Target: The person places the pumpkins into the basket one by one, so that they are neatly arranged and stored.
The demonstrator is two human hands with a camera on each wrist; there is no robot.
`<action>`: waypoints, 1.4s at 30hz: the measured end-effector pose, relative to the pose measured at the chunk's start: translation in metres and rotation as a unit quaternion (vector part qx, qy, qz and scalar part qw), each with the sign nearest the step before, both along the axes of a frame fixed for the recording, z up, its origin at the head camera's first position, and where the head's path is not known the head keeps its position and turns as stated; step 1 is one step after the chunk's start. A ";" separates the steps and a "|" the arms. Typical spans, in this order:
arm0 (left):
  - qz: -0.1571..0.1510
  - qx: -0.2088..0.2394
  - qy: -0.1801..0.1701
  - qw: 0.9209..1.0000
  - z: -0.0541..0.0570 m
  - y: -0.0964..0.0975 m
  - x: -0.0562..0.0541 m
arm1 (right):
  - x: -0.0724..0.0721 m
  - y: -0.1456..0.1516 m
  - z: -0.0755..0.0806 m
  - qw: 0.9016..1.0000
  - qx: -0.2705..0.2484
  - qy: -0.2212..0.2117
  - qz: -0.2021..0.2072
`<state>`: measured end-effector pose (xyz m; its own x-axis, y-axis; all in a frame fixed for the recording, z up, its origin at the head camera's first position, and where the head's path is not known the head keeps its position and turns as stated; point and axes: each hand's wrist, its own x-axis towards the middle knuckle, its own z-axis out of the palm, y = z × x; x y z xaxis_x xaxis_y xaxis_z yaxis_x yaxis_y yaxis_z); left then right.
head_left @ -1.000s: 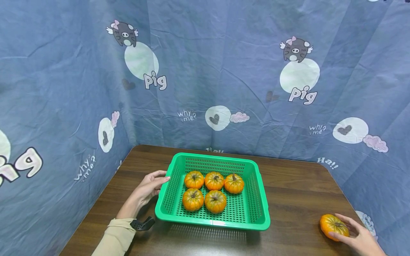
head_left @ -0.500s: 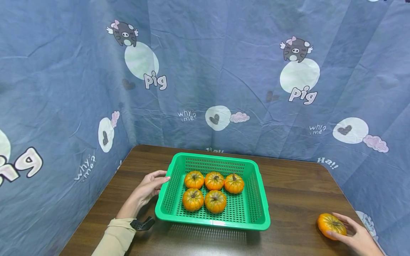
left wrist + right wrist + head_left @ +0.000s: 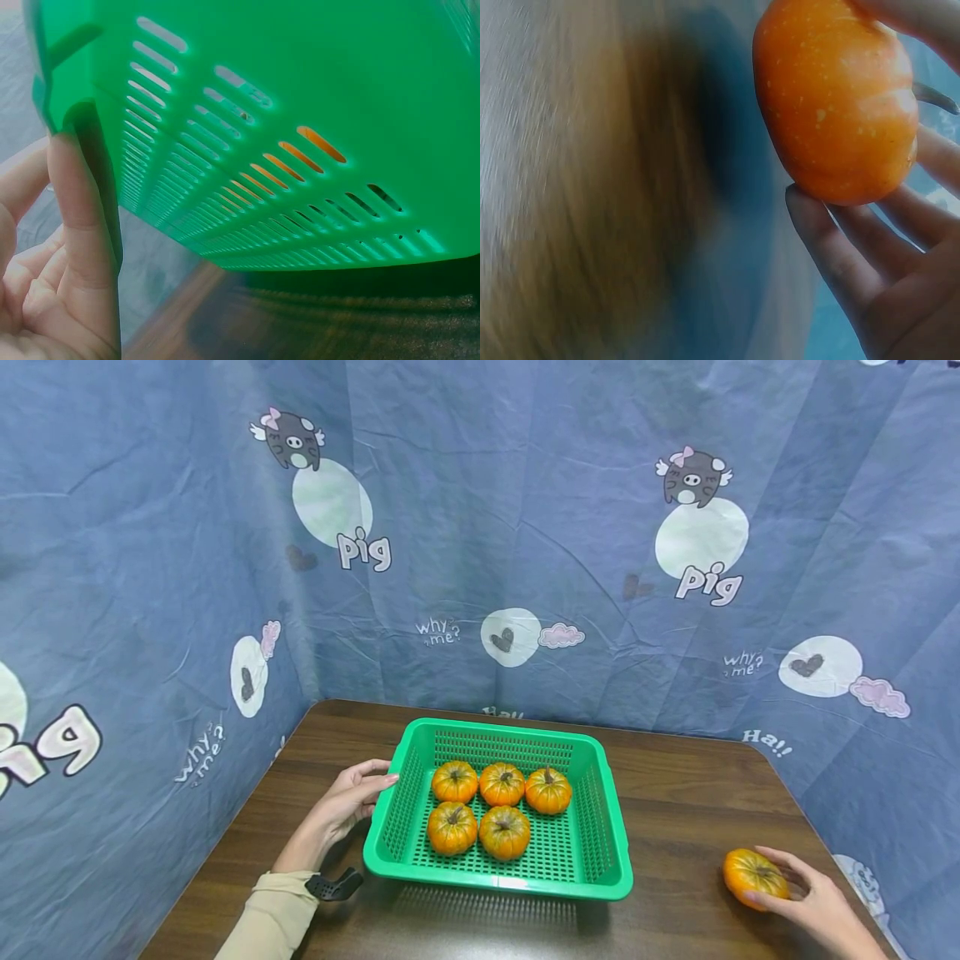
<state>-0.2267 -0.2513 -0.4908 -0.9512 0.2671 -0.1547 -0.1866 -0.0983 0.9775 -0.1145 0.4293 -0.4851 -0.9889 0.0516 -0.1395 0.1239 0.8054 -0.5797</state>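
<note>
Across the table's middle stands a green plastic basket [image 3: 495, 884] with slotted walls. Several small orange pumpkins [image 3: 505, 833] sit inside it in two rows. My left hand [image 3: 348, 802] holds the basket's left rim, thumb over the edge; in the left wrist view the fingers [image 3: 79, 202] are against the outside of the wall. Over at the right, my right hand [image 3: 813, 902] grips another pumpkin [image 3: 752, 877] from its right side. The right wrist view shows that pumpkin [image 3: 832, 105] between thumb and fingers, its stem turned to the right, apart from the blurred table behind.
The brown wooden table [image 3: 675, 810] reaches back to a blue printed cloth [image 3: 585, 543] that hangs behind it and along both sides. A black strap [image 3: 333, 885] is around the left wrist.
My right hand has moved left and slightly away from me, carrying the pumpkin with it. The left hand, the basket and the pumpkins inside have stayed in place.
</note>
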 end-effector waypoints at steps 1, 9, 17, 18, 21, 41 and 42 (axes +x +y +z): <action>0.002 0.000 0.000 1.000 0.000 0.000 0.000 | -0.001 -0.002 0.000 1.000 -0.008 0.001 0.002; -0.002 -0.004 0.006 1.000 -0.002 -0.001 -0.001 | -0.004 -0.021 0.001 0.995 -0.033 0.088 0.030; -0.003 0.002 0.004 1.000 -0.001 0.000 -0.001 | -0.013 -0.043 0.011 0.988 -0.087 0.111 0.069; -0.004 0.003 0.004 1.000 0.000 0.000 -0.001 | -0.014 -0.046 0.013 0.988 -0.085 0.110 0.070; -0.004 0.004 0.002 1.000 0.000 0.000 0.000 | -0.018 -0.053 0.018 0.989 -0.072 0.103 0.077; 0.001 0.002 0.002 1.000 -0.004 -0.001 -0.002 | -0.039 -0.101 0.050 0.970 -0.080 0.147 0.174; 0.001 0.001 0.003 1.000 -0.004 -0.001 -0.003 | -0.040 -0.103 0.051 0.969 -0.081 0.151 0.179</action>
<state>-0.2293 -0.2520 -0.4947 -0.9523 0.2661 -0.1492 -0.1813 -0.1005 0.9783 -0.1549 0.3258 -0.4346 -0.9362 -0.3013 0.1808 -0.3417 0.6606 -0.6685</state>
